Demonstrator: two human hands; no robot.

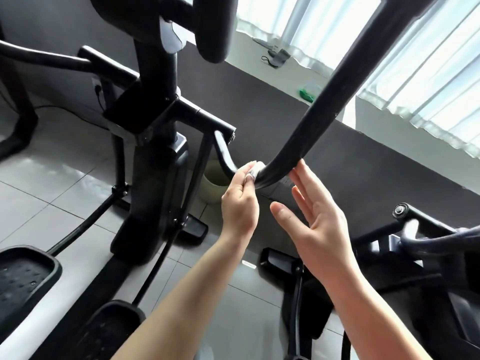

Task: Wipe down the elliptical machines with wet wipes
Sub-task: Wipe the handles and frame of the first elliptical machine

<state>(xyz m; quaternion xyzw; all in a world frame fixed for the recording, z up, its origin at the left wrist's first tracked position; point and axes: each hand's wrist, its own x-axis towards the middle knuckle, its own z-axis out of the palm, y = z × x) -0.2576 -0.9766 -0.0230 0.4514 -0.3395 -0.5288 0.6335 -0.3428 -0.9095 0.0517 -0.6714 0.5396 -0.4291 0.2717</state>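
Pinching a bunched wet wipe (pixel 255 170) against the lower bend of the moving handlebar (pixel 306 131), the left hand (pixel 240 203) has its fingers curled round the cloth. The right hand (pixel 315 216) holds nothing, fingers straight and a little spread, palm turned toward the bar. Its fingertips sit just beside the tube's underside; actual contact cannot be told. The hands are apart, one on each side of the bar.

Risks, as judged from here:
- The bar looks like it pivots. With only a flat hand near it, a firm wiping stroke could swing it away, and the wipe would skid instead of cleaning.
- The wipe is wadded small — little cloth meets the tube, so streaks or missed strips on the far side are likely.
- A pinch this close to the bar's bend may slip off as the curve changes.

Outward: the elliptical's central column (pixel 155 107) stands left of the left hand. Foot pedals (pixel 23 279) lie low at left. A second machine (pixel 405 237) sits at right, apparently not yet being wiped. Beyond, a window ledge (pixel 298 81) holds a small green object (pixel 306 93) — too small to identify.
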